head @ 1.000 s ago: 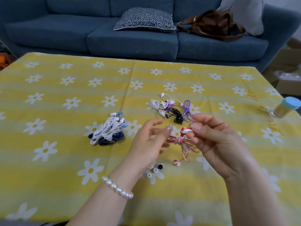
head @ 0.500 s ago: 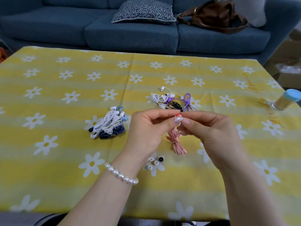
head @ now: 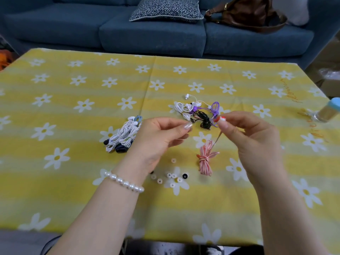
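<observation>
**At mid-frame: an earbud held up, apparently to have its tip dealt with**

Right of centre, the right hand pinches the red-and-white earbud. Its pink striped cord bundle hangs below it. The left hand has thumb and forefinger pressed together, on what I cannot tell. The next move probably calls for a fine pinch among the loose ear tips on the counter.

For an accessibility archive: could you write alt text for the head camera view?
A person's right hand pinches a red-and-white earbud, its bundled pink-striped cord hanging over a yellow daisy tablecloth; the left hand hovers beside it, fingertips together. Other earphone bundles and loose ear tips lie on the cloth.
</observation>
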{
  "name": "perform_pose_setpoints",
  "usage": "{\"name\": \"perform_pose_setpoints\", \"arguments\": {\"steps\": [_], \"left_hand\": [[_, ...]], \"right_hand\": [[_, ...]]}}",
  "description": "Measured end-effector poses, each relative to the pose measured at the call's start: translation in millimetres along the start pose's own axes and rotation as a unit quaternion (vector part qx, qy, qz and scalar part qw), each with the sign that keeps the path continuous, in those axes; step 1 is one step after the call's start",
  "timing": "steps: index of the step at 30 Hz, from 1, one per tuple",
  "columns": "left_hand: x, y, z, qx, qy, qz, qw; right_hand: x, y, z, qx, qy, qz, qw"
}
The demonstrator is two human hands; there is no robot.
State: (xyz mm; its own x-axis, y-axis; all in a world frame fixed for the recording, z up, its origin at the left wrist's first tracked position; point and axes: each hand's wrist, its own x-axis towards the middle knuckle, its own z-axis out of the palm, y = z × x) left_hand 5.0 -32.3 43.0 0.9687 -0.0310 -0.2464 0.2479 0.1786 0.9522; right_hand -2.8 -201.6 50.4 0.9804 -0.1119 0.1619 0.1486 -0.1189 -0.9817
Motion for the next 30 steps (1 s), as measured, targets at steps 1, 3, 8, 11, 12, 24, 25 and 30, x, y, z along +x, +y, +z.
{"name": "perform_pose_setpoints", "arguments": {"steps": [1, 3, 8, 11, 12, 24, 25, 30], "left_hand": [[4.0, -3.5, -7.2, 0.105, 0.034, 0.023, 0.994], [12.0, -12.2, -18.4, 0.306, 0.077, 0.047, 0.948], [23.4, -34.7, -21.6, 0.520, -0.010, -0.004, 0.854], [23.0, -38.1, -22.4, 0.565, -0.048, -0.018, 0.824], [21.0, -38.9, -22.7, 0.574, -0.068, -0.021, 0.816], [9.6, -66.2, -2.4, 0.622, -0.135, -0.012, 0.771], [10.4, -67.7, -2.1, 0.625, -0.130, -0.010, 0.770], [10.7, -59.7, -5.1, 0.591, -0.118, 0.017, 0.798]], "right_hand": [[0.6, -1.0, -2.3, 0.029, 0.009, 0.010, 0.999], [1.0, -3.0, -5.8, 0.066, 0.015, 0.030, 0.997], [1.0, -2.1, -6.7, 0.077, 0.027, 0.067, 0.994], [1.7, -1.5, -7.8, 0.075, 0.033, 0.080, 0.993], [1.8, -1.5, -8.0, 0.068, 0.032, 0.084, 0.994], [-0.3, -1.8, -3.7, 0.036, 0.015, 0.096, 0.995], [-0.2, -2.1, -3.8, 0.035, 0.015, 0.097, 0.995], [0.3, -3.3, -4.7, 0.043, 0.019, 0.101, 0.994]]}}
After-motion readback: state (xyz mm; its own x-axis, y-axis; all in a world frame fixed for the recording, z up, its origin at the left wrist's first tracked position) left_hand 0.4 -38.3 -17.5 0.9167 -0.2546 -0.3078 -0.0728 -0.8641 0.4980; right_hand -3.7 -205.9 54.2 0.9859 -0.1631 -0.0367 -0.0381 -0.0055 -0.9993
